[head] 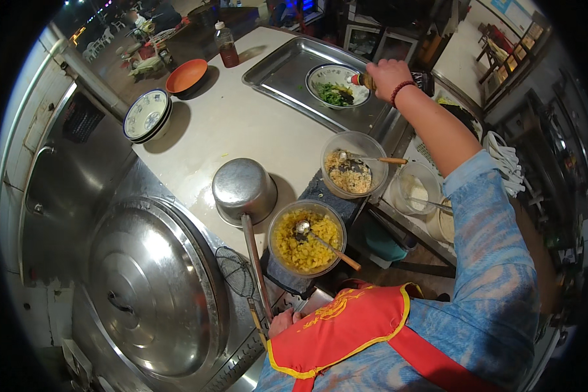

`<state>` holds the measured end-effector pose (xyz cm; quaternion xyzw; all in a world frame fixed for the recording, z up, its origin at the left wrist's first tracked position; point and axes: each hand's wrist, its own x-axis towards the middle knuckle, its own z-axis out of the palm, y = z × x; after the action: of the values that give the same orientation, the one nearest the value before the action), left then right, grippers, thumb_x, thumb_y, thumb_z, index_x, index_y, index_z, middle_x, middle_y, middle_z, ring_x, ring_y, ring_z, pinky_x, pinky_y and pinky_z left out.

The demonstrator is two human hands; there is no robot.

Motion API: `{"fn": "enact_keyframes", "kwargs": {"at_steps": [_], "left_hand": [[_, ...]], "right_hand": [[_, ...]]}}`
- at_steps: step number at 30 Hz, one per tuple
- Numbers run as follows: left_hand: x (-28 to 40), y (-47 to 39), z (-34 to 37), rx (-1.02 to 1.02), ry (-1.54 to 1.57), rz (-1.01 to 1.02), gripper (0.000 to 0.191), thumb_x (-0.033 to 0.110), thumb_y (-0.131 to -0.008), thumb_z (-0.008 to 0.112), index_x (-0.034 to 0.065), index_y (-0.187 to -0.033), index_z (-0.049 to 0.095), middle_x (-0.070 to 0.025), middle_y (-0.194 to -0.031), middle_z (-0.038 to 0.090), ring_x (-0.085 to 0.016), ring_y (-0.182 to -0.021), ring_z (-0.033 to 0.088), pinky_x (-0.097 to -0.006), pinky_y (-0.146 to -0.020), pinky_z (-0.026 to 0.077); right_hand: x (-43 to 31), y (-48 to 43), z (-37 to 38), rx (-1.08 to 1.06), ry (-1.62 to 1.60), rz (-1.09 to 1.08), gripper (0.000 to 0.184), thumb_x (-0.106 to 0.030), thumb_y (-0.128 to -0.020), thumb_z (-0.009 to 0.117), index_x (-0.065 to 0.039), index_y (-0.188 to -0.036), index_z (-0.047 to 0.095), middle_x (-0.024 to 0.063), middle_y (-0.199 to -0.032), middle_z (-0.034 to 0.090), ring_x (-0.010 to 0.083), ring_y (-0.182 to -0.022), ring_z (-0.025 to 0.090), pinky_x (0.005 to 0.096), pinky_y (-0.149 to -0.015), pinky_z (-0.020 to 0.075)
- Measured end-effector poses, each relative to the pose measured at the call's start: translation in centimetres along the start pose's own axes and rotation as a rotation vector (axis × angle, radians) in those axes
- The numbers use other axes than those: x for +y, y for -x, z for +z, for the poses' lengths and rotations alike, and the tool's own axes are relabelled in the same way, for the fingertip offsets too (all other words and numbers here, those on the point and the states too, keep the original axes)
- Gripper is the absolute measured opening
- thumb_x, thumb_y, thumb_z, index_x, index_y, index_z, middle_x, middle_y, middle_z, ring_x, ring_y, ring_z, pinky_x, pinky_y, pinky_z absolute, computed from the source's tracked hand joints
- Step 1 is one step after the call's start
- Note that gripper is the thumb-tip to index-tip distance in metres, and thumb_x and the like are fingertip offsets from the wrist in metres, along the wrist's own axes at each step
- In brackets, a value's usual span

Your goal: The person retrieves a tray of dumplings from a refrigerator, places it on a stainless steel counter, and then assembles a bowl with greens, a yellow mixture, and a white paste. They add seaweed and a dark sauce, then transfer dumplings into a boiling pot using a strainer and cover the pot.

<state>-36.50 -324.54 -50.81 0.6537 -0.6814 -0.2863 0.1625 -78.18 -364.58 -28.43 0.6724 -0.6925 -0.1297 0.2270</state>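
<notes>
My right hand, a red bead bracelet at its wrist, grips a small bottle with a red and white top. The bottle is tipped sideways over the right rim of a patterned bowl. Chopped green herbs and something dark lie in this bowl, which stands on a metal tray. Down at the counter's front edge, my left hand is partly hidden by the red apron. It is beside the handle end of an upturned metal saucepan; whether it holds anything is unclear.
A tub of diced yellow food and a tub of crumbly food, each with a spoon, stand near me. Stacked bowls, an orange bowl and a bottle of dark liquid stand farther back. A large lidded pot and wire strainer are left.
</notes>
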Motion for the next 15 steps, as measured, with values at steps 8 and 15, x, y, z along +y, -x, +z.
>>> {"fn": "enact_keyframes", "kwargs": {"at_steps": [8, 15], "left_hand": [[-1.5, 0.3, 1.1, 0.078, -0.048, 0.055, 0.023, 0.025, -0.084, 0.063, 0.0054, -0.095, 0.065, -0.0147, -0.079, 0.065, -0.034, -0.076, 0.062, -0.0444, -0.068, 0.051], [-3.0, 0.1, 1.8, -0.078, 0.011, -0.007, 0.024, 0.027, -0.084, 0.063, 0.0060, -0.097, 0.065, -0.0148, -0.083, 0.066, -0.034, -0.080, 0.062, -0.0456, -0.071, 0.050]], "right_hand": [[-1.4, -1.3, 2.3, 0.193, 0.069, -0.016, 0.026, -0.015, -0.080, 0.061, -0.013, -0.105, 0.059, 0.0084, -0.096, 0.063, 0.0268, -0.097, 0.061, 0.0425, -0.079, 0.0439], [-1.0, -1.5, 1.5, -0.090, -0.418, 0.276, 0.054, -0.029, -0.072, 0.071, -0.011, -0.121, 0.055, 0.0155, -0.105, 0.066, 0.0316, -0.099, 0.063, 0.0425, -0.085, 0.0486]]}}
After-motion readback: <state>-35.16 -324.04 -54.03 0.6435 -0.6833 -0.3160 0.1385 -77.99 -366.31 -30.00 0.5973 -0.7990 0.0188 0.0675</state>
